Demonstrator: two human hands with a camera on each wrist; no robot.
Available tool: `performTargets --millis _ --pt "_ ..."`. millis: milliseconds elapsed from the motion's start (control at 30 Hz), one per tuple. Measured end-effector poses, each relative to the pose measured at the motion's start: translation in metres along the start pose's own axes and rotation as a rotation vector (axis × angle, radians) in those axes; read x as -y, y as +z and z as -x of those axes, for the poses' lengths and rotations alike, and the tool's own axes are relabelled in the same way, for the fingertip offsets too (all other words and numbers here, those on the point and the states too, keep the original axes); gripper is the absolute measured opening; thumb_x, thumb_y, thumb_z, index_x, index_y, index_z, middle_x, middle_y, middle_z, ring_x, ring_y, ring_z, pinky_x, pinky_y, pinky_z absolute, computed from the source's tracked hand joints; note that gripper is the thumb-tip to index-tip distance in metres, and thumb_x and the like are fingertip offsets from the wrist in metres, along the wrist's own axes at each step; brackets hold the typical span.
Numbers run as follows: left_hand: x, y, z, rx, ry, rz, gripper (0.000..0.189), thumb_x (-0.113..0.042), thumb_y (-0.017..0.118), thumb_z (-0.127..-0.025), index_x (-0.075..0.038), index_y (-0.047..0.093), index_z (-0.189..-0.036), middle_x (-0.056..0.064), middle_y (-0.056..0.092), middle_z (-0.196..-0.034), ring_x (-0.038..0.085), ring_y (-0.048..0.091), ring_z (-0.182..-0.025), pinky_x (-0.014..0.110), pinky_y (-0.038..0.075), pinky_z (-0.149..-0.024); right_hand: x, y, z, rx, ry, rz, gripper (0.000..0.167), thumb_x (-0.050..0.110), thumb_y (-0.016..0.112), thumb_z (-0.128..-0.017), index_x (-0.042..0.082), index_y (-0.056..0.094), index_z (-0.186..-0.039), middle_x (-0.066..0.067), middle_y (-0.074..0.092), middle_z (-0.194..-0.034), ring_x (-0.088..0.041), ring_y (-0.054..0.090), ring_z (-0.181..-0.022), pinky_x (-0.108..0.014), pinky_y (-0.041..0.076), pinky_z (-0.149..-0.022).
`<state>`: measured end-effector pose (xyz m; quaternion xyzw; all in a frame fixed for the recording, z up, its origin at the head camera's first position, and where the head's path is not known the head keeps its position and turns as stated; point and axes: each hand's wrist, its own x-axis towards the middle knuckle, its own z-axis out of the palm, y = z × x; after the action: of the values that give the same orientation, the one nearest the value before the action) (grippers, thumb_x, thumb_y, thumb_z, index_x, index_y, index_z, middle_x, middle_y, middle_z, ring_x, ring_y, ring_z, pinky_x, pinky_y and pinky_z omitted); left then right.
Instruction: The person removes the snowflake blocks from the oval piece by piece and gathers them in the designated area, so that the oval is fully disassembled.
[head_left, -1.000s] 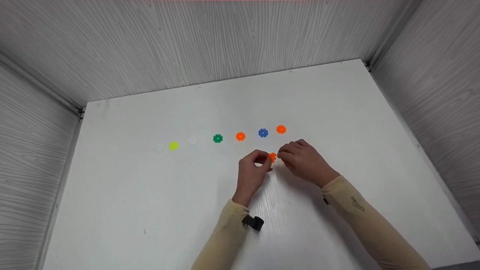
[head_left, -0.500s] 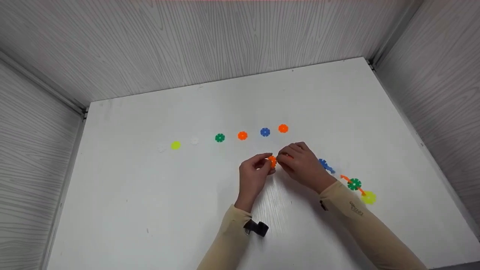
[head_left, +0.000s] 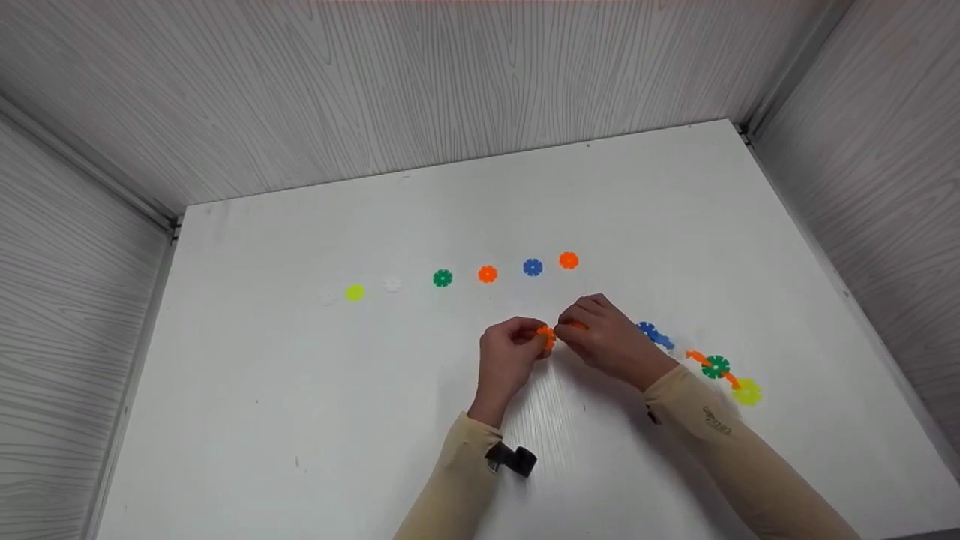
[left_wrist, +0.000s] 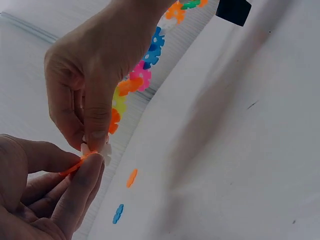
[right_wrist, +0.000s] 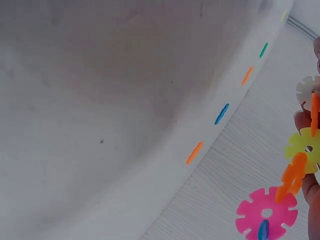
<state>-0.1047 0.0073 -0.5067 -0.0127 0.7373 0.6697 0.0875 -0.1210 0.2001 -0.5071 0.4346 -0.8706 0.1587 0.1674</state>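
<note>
My left hand point(head_left: 510, 360) pinches an orange notched snowflake disc point(head_left: 549, 339) between thumb and fingers. Just to its right, my right hand point(head_left: 611, 337) grips a white snowflake disc point(left_wrist: 107, 154) at the end of a linked chain of discs. In the left wrist view the orange and white discs meet at the fingertips; fingers partly hide the contact. The chain runs behind the right hand and comes out past its wrist, showing a blue disc point(head_left: 646, 331), a green disc point(head_left: 715, 367) and a yellow disc point(head_left: 747, 391). A pink disc point(right_wrist: 257, 212) of the chain appears in the right wrist view.
Loose discs lie in a row beyond the hands on the white table point(head_left: 300, 420), from an orange disc point(head_left: 568, 259) and a blue disc point(head_left: 532, 267) leftward to a yellow disc point(head_left: 355, 292). Wood-grain panels point(head_left: 450, 75) enclose the back and sides.
The chain, out of sight in the oldest head frame, now shows to the right of the right hand and forearm. Both hands appear slightly lower, still close together, with the orange disc in the left.
</note>
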Motion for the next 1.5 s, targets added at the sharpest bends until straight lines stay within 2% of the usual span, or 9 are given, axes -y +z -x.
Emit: performTargets --millis 200,400,500,667,767,1000,1267,1500 --pt "-0.002 -0.006 -0.002 0.052 -0.042 0.085 0.014 0.004 0.066 -0.087 0.008 0.071 -0.100 0.011 0.068 -0.086 0.023 0.067 -0.074 0.032 0.060 -0.068 -0.002 0.001 0.000 -0.018 -0.039 -0.063 0.017 -0.003 0.077 -0.081 0.006 0.070 -0.094 -0.007 0.062 -0.095 -0.024 0.056 -0.091 -0.037 0.049 -0.089" --pt "-0.004 -0.010 -0.003 0.079 -0.074 0.088 0.014 0.005 0.066 -0.088 0.009 0.071 -0.100 0.012 0.068 -0.088 0.023 0.067 -0.075 0.032 0.060 -0.069 0.001 -0.001 -0.002 0.000 -0.042 -0.090 0.018 -0.002 0.078 -0.080 0.005 0.071 -0.095 -0.007 0.062 -0.094 -0.024 0.056 -0.091 -0.037 0.050 -0.088" --pt "-0.005 -0.009 -0.004 0.074 -0.087 0.094 0.012 0.005 0.066 -0.088 0.006 0.071 -0.099 0.012 0.068 -0.088 0.023 0.067 -0.075 0.032 0.060 -0.069 0.002 -0.002 -0.004 0.004 -0.022 -0.057 0.016 0.000 0.077 -0.082 0.005 0.070 -0.095 -0.007 0.062 -0.095 -0.024 0.056 -0.091 -0.037 0.049 -0.089" --pt "-0.007 -0.007 -0.004 0.060 -0.100 0.121 0.012 0.003 0.066 -0.089 0.004 0.071 -0.100 0.013 0.068 -0.088 0.025 0.069 -0.075 0.033 0.060 -0.069 0.004 0.000 -0.005 0.004 0.028 0.065 0.014 0.006 0.074 -0.085 0.005 0.067 -0.097 -0.007 0.063 -0.096 -0.025 0.058 -0.091 -0.040 0.048 -0.090" --pt "-0.008 -0.006 -0.005 0.060 -0.099 0.115 0.012 0.002 0.066 -0.089 0.003 0.072 -0.100 0.013 0.068 -0.089 0.025 0.069 -0.075 0.033 0.060 -0.070 0.004 0.000 -0.005 -0.001 0.047 0.086 0.013 0.008 0.075 -0.085 0.006 0.069 -0.096 -0.007 0.064 -0.095 -0.024 0.060 -0.090 -0.041 0.048 -0.090" --pt "-0.004 -0.008 -0.005 0.079 -0.096 0.079 0.012 0.004 0.066 -0.088 0.004 0.072 -0.099 0.012 0.067 -0.088 0.024 0.068 -0.076 0.032 0.060 -0.069 0.003 0.001 -0.004 0.000 0.032 -0.009 0.015 0.005 0.078 -0.082 0.008 0.074 -0.097 -0.006 0.065 -0.094 -0.023 0.060 -0.089 -0.040 0.048 -0.091" --pt "0.000 -0.011 -0.007 0.115 -0.086 0.079 0.011 0.004 0.067 -0.088 0.004 0.071 -0.099 0.011 0.068 -0.088 0.024 0.067 -0.076 0.033 0.060 -0.070 0.001 0.002 -0.004 -0.033 -0.008 -0.079 0.010 -0.001 0.072 -0.085 0.007 0.072 -0.092 -0.005 0.062 -0.092 -0.023 0.059 -0.088 -0.039 0.047 -0.089" --pt "0.002 -0.025 -0.011 0.153 -0.105 0.101 0.012 0.001 0.068 -0.089 0.004 0.072 -0.099 0.014 0.068 -0.092 0.027 0.067 -0.079 0.034 0.060 -0.071 -0.001 0.002 -0.005 -0.081 0.001 -0.132 0.010 -0.002 0.074 -0.083 0.007 0.073 -0.088 -0.004 0.063 -0.090 -0.021 0.059 -0.083 -0.037 0.051 -0.082"
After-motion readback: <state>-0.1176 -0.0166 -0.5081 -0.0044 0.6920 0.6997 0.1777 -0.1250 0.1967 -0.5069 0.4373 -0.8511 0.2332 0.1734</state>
